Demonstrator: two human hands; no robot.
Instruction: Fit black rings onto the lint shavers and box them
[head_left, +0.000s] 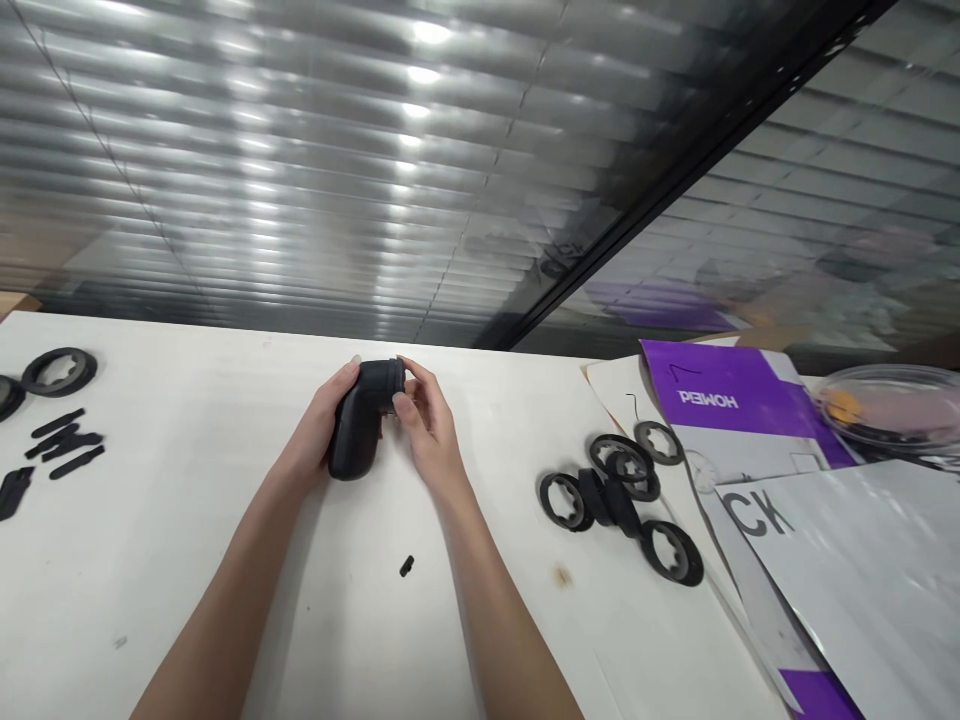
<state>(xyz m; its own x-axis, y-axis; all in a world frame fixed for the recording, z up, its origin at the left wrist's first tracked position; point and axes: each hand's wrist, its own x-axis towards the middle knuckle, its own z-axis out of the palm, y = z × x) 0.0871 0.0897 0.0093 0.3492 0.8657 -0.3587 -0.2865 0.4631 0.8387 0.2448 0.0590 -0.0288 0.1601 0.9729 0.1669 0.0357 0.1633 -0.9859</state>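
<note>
A black, angled device body (358, 425), shaped like a bent handle with a round head, is held between both hands above the white table. My left hand (328, 405) wraps around its left side, the thumb near the top. At the head's right end, my right hand (427, 415) grips the round rim with thumb and fingers. Whether that rim is a separate ring I cannot tell. On the table between my forearms lies a small black piece (406, 566).
Several black rings (679, 553) lie on the right. At the left are more rings (60, 372) and several thin black strips (76, 462). A purple and white box (720, 390), a white bag (862, 560) and a clear plastic container (892, 400) take up the far right. A blind-covered glass partition (300, 180) stands behind the table.
</note>
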